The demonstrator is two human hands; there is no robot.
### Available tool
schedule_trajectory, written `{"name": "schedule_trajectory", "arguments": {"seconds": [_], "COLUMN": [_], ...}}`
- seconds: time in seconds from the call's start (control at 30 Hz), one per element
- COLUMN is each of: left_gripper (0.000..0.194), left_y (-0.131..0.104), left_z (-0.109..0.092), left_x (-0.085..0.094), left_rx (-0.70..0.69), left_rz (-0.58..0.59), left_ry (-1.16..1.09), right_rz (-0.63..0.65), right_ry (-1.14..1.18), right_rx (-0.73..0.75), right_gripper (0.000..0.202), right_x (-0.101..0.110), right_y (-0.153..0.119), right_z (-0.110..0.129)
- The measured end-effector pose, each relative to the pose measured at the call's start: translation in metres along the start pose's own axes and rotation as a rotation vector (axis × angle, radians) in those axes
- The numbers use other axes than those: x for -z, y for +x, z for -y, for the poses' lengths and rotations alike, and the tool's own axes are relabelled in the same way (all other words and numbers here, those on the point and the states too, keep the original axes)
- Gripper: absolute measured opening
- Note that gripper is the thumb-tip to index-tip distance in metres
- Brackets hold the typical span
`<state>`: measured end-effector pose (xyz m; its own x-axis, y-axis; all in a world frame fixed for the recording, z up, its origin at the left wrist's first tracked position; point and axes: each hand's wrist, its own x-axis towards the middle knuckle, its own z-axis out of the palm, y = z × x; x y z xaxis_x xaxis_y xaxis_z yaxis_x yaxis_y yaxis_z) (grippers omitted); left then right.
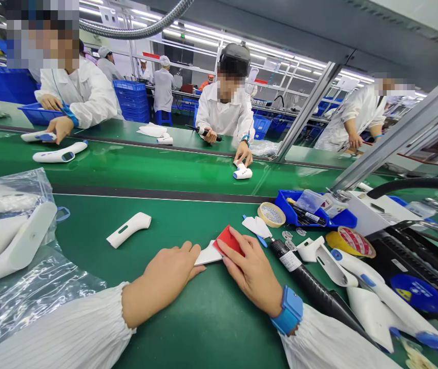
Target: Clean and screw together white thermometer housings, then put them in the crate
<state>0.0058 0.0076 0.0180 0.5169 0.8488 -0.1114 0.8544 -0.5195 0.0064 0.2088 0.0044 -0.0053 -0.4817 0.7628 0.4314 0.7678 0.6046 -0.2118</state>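
In the middle of the green bench, my left hand (167, 277) is closed around the lower end of a white plastic piece (210, 254). My right hand (255, 269) pinches a red square pad (229, 243) between thumb and fingers, and the pad lies against the upper right end of the white piece. A blue band circles my right wrist. To the left of my hands a slotted white shell (129, 230) lies apart on the bench. The underside of the pad is hidden.
Bagged white parts (15, 236) lie left. At right are a black electric screwdriver (303, 277), a blue bin (314, 212), tape rolls (271, 214) and white thermometer-shaped housings (380, 287). Beyond the green conveyor (145, 171), people in white handle parts. A metal post (311, 110) slants at right.
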Motion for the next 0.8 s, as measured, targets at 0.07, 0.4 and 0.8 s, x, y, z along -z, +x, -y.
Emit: {"name": "schedule_trajectory", "arguments": {"seconds": [0.07, 0.4, 0.8], "left_gripper": [0.028, 0.027, 0.028], "left_y": [0.0000, 0.0005, -0.0009], "left_z": [-0.0001, -0.0024, -0.0032], "left_x": [0.0009, -0.0004, -0.0004], "left_rx": [-0.003, 0.025, 0.050], "left_rz": [-0.005, 0.002, 0.015], "left_ry": [-0.006, -0.010, -0.011], "right_rz": [0.022, 0.041, -0.020], "right_ry": [0.028, 0.057, -0.004], "right_rx": [0.051, 0.029, -0.017], "right_gripper": [0.035, 0.034, 0.033], "right_x": [0.0002, -0.0004, -0.0004], "right_y": [-0.0007, -0.0037, -0.0011], "right_z": [0.0005, 0.0006, 0.0002]}}
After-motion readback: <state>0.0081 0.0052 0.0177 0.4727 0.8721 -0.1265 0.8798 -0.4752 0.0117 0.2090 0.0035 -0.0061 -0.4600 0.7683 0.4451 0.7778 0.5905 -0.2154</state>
